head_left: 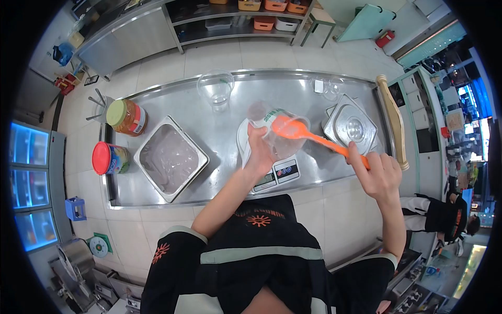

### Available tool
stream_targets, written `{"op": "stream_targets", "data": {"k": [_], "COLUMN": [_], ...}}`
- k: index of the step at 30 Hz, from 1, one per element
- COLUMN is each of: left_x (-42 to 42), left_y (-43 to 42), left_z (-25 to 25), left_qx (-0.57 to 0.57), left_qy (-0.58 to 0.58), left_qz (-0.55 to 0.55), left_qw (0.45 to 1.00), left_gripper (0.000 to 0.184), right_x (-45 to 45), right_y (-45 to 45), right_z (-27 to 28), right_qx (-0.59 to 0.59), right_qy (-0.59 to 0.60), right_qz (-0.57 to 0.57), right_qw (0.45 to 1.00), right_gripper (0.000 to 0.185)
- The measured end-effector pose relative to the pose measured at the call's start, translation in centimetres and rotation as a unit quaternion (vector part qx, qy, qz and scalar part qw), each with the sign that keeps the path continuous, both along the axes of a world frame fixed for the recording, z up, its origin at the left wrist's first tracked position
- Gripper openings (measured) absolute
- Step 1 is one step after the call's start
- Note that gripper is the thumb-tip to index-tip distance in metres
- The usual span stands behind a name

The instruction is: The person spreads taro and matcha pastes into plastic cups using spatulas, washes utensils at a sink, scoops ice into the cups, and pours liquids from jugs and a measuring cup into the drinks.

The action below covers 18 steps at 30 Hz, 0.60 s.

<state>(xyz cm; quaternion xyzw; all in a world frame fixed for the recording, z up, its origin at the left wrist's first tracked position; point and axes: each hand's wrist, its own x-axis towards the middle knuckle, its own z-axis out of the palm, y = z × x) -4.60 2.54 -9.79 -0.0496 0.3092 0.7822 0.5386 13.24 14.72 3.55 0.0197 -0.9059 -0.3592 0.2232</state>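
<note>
My left hand (259, 156) is closed around a tilted clear plastic cup (287, 149) with green print. Between the fingers of my right hand (379, 174) is the handle of an orange spatula (327, 142). The spatula's head lies at the cup; whether it is inside or just in front, I cannot tell. Below the cup, a digital kitchen scale (286, 171) sits on the steel table, partly hidden by my left hand and the cup. A square steel pan (197, 150) to the left holds a pale, translucent, greyish mass.
Another clear cup (215, 90) stands at the back. Leftward are a jar with a yellow-green lid (125, 118) and a red-lidded tub (111, 158). Steel lids (351, 125), clear plastic lids (330, 88) and a long wooden piece (392, 123) occupy the right side. A person (444, 215) is farther right.
</note>
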Motion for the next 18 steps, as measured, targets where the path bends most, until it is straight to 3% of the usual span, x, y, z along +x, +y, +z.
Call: {"op": "stream_targets", "data": {"k": [1,3,6,9,11,14,16,17,18], "left_x": [0.5,0.6,0.0,0.1,0.4,0.8,0.4,0.2,0.0], "left_y": [0.0,-0.5,-1.2,-0.9,-0.3,-0.1,-0.3,-0.3,-0.3], "left_z": [0.2,0.1,-0.1,-1.6,-2.5,-0.8,-0.4,-0.1,0.7], "left_qx": [-0.002,0.103,0.252,0.374,0.383,0.317,0.308,0.318,0.328], "left_qy": [0.034,0.069,-0.002,-0.140,-0.134,-0.007,0.039,0.021,0.003], "left_qz": [0.061,0.110,0.121,0.097,0.101,0.115,0.087,0.096,0.105], "left_qw": [0.998,0.986,0.960,0.912,0.909,0.941,0.947,0.943,0.939], "left_gripper": [0.067,0.071,0.076,0.074,0.071,0.065,0.060,0.057,0.055], "right_x": [0.1,0.5,1.0,0.9,0.7,0.6,0.0,-0.1,-0.1], "right_y": [-0.3,-1.1,-3.6,-5.4,-5.5,-5.2,-4.9,-4.9,-4.9], "right_z": [0.2,0.6,-1.9,-3.7,-4.2,-3.8,-3.8,-3.7,-3.5], "right_qx": [-0.038,-0.110,-0.327,-0.705,-0.864,-0.867,-0.685,-0.567,-0.497], "right_qy": [0.012,0.036,0.070,0.028,-0.033,0.022,0.095,0.128,0.103], "right_qz": [-0.012,-0.034,-0.097,-0.140,-0.151,-0.119,-0.068,-0.040,-0.048], "right_qw": [0.999,0.993,0.937,0.695,0.479,0.483,0.719,0.813,0.860], "right_gripper": [0.018,0.016,0.013,0.014,0.015,0.014,0.015,0.016,0.017]}}
